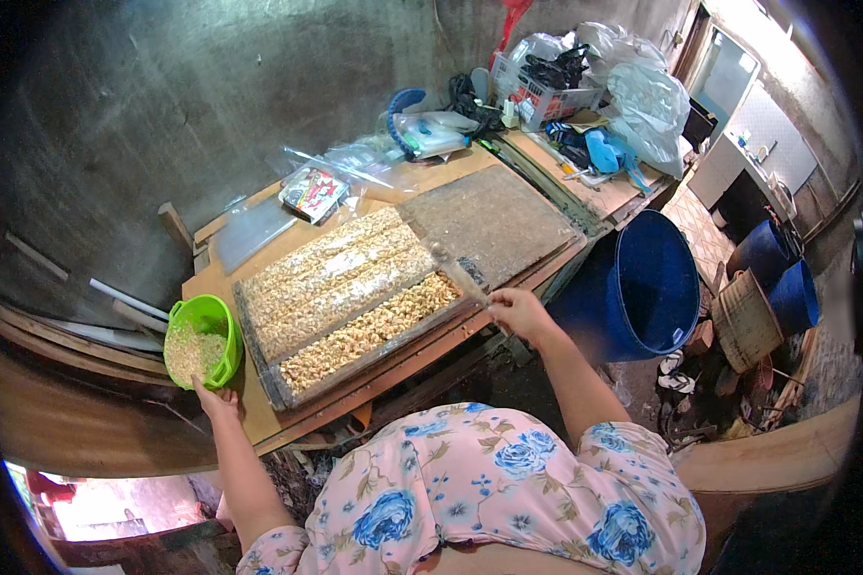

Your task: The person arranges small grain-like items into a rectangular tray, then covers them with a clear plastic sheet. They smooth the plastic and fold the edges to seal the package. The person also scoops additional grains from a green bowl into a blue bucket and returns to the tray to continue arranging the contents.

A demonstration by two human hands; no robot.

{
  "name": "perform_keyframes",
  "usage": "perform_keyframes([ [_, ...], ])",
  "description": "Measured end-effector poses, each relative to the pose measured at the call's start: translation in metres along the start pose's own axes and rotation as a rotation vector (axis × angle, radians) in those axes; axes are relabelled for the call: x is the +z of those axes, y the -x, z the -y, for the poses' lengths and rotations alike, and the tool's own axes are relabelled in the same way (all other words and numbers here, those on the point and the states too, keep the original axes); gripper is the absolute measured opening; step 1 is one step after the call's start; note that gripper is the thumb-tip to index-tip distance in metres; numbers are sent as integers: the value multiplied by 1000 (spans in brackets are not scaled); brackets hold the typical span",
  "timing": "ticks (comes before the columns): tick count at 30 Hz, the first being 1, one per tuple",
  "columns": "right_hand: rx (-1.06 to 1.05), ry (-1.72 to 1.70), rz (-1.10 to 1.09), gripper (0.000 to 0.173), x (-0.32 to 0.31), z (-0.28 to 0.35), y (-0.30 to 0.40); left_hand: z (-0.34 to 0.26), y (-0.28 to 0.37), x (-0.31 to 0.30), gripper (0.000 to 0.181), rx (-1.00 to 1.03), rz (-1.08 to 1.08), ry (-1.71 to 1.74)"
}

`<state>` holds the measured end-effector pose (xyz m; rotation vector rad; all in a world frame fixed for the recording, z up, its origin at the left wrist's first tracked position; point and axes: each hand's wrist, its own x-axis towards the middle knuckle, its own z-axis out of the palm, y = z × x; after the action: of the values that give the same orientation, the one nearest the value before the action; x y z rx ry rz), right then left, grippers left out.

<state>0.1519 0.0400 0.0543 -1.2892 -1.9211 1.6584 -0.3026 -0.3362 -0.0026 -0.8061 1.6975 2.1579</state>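
Observation:
My left hand [219, 402] grips the near rim of a bright green plastic basin [232, 345] at the table's left end. Pale crumbly pieces [194, 352] fill part of the basin. In my right hand [521, 314] is a flat, strip-like tool [467, 279], angled over the right end of the nearest row. A shallow wooden frame [273, 392] holds long rows of chunky, pale food pieces [345, 266]. The farther rows look shiny, as if under clear plastic. Coarser golden pieces [374, 334] make up the nearest row.
A worn board [489, 215] lies right of the rows. Behind are plastic sheets [252, 233], a printed box [315, 194] and a bag-filled crate [546, 93]. A large blue barrel [654, 287] stands close to the table's right side, with a woven basket [748, 323] beyond.

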Motion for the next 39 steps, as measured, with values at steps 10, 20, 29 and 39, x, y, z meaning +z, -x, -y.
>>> perform_keyframes([
  [10, -46, -50, -49, 20, 5, -39, 36, 65, 71, -23, 62, 566, 181, -279],
  [20, 82, -273, 33, 24, 66, -59, 41, 81, 135, 0, 52, 820, 284, -764],
  [29, 57, -145, 416, 26, 182, -3, 83, 57, 136, 1, 30, 803, 225, -995],
  [39, -123, 94, 563, 29, 253, 22, 103, 44, 134, 0, 27, 741, 348, -905],
])
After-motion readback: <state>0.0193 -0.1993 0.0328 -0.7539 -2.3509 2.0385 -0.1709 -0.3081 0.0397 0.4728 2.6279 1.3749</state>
